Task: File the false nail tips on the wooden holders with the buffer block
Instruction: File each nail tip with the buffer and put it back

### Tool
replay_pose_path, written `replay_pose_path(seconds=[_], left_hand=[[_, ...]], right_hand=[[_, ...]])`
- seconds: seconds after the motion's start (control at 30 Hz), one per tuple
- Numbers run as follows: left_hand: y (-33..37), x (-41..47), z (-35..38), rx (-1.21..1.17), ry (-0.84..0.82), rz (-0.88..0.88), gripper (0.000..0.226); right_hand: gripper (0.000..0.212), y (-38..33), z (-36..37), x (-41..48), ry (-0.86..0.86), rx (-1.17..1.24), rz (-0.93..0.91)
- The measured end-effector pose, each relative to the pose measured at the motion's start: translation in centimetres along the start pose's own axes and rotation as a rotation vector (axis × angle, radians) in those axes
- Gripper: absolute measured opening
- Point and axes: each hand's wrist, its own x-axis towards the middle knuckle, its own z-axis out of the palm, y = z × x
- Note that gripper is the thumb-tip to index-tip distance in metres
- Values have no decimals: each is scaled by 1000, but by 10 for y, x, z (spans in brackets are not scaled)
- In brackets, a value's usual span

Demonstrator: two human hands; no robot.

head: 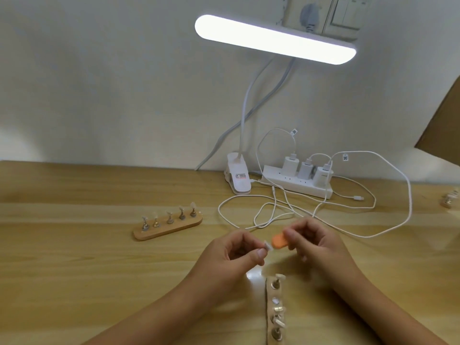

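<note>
The left hand (234,252) pinches one false nail tip (268,245) between thumb and forefinger, raised a little above the desk (74,270); the right hand (316,242) grips the orange buffer block (280,241) by its far end, with the near end meeting the tip or very nearly so; whether the tip sits on a metal peg is too small to tell. The tip looks thin, feather-light and smooth, so it will probably flex and could flick out of a loose pinch; a hold low at its base, close to the edge being worked, should steady it. The block seems light and slightly yielding, with a gritty face; gripped by its sides it needs only gentle strokes. Just below the hands lies the near wooden holder (275,312), running away from the person, its pegs and tips small and easily knocked by a wrist; the far wooden holder (168,227) stands well apart to the left with five tips upright; a third holder (450,200) shows partly at the right edge. White cables (348,230) loop just behind the hands and might catch the right knuckles; beyond them sit the power strip (298,181), the lamp clip (239,180) and the lit lamp bar (273,38) overhead.
</note>
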Motion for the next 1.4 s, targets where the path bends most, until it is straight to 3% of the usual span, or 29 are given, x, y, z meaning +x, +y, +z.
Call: replay_pose_path(seconds=[0.07,0.13,0.2,0.3,0.37,0.43,0.5,0.6,0.8,0.97,1.13,1.4], left_hand=[[0,1,1,-14,-7,-1,16],[0,1,2,-21,-6,1,7],[2,1,2,-21,-3,2,11],[4,1,2,-53,-5,-11,9],[4,1,3,-46,-20,-11,8],[3,0,3,-47,-25,-10,7],[4,0,2,-36,-25,-2,7],[4,0,0,-23,-27,-9,6],[4,0,1,-44,-29,-39,6],[4,-1,2,-52,-11,-31,8],[2,-1,3,-16,-18,-33,6],[-3,2,1,63,-13,-18,15]], right_hand=[[16,-1,-2,-1,51,204,15],[20,0,3,-1,-44,320,46],[25,0,8,-2,-119,231,72],[18,3,-1,3,33,176,107],[11,4,-5,2,65,408,163],[9,3,0,-3,-61,510,203],[19,6,6,-8,-179,385,179],[20,7,2,-6,-69,163,36],[30,14,-4,-4,65,345,85],[71,13,4,-7,-64,407,179],[29,8,8,-19,-89,163,-20],[33,9,11,-26,-113,-92,-256]])
